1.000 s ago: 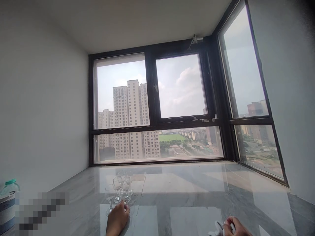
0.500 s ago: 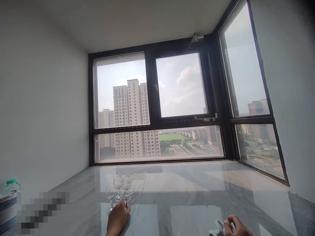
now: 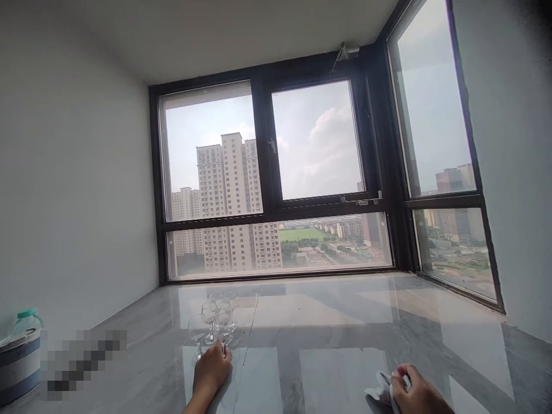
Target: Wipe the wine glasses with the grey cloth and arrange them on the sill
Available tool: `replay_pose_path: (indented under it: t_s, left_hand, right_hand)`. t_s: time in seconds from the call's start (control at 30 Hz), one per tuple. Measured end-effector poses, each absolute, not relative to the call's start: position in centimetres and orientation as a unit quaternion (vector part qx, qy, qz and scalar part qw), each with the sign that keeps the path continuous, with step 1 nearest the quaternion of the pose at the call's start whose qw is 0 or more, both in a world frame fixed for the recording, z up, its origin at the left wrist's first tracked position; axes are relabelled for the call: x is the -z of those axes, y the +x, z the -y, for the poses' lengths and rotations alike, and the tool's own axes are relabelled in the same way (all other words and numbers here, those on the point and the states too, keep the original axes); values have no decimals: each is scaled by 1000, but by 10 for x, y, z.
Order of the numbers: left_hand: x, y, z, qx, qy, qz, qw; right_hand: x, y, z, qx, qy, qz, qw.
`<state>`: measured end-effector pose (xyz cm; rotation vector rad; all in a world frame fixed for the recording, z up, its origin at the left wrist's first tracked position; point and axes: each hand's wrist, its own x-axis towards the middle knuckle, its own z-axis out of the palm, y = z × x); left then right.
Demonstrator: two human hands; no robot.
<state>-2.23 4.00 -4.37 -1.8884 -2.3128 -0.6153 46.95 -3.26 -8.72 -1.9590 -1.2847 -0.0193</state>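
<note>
Several clear stemmed wine glasses (image 3: 209,313) stand close together on the glossy grey marble-look surface, left of the middle. My left hand (image 3: 212,369) is at the near side of this group. Its fingers are closed in a pinch around the stem of the nearest wine glass (image 3: 223,318); the hand hides the lower part of that glass. Another glass (image 3: 198,339) stands just left of my fingers. At the lower right, my right hand (image 3: 416,391) is closed on a crumpled white cloth (image 3: 382,392), resting low over the surface.
A blue-and-white striped container (image 3: 19,368) stands at the left edge, with a clear, green-lidded jar (image 3: 28,321) behind it. Beside them is a blurred-out patch (image 3: 84,365). Dark-framed windows (image 3: 267,218) rise behind the surface, between pale walls (image 3: 86,201).
The view has shifted slightly, so the surface and window sit a little higher. Both hands appear slightly higher in view; their grips look the same.
</note>
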Motion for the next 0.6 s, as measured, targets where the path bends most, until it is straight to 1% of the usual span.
replay_pose_path:
  t_s: [0.3, 0.6]
  left_hand:
    - [41, -21, -38, 203, -620, 756, 44]
    - [41, -22, -39, 197, -619, 759, 44]
  right_hand:
    - [71, 460, 43, 24, -796, 491, 355]
    - [69, 460, 45, 22, -798, 496, 341]
